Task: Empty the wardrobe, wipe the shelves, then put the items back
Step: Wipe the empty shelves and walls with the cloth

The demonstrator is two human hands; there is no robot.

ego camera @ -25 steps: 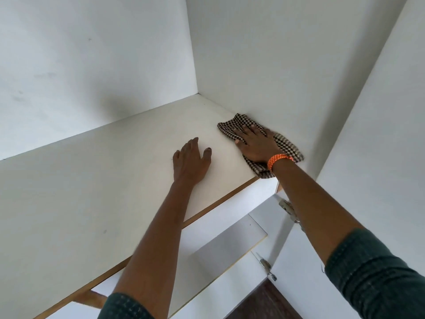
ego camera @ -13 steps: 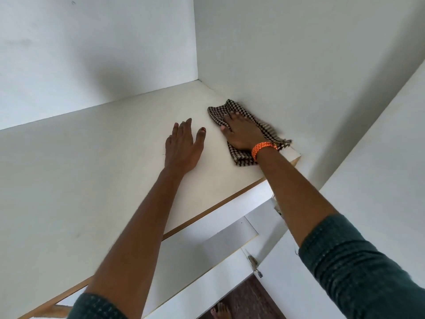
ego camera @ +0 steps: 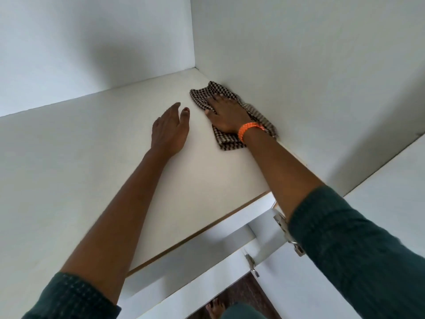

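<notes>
The brown-and-cream checked cotton cloth [ego camera: 219,104] lies flat on the white laminate wardrobe shelf [ego camera: 92,169], pushed against the white side wall [ego camera: 299,77] a little short of the back corner. Its long axis runs along that wall, from the corner end out towards the shelf's wood-edged front lip. The right hand [ego camera: 226,116], with an orange braided band [ego camera: 249,130] at the wrist, sits squarely on top of the cloth; its fingers [ego camera: 216,99] are spread and pressing it down, not curled round it, and cloth shows both ahead of the fingertips and behind the wrist. The stretch of shelf next to be wiped probably lies beyond the fingertips, towards the corner, though the wide lens makes that hard to judge.

The left hand [ego camera: 170,128] is just beside the cloth, away from the wall, palm down on the bare shelf with fingers straight and holding nothing. The right hand is plainly the nearer one.

No brand, label or writing can be read anywhere.
</notes>
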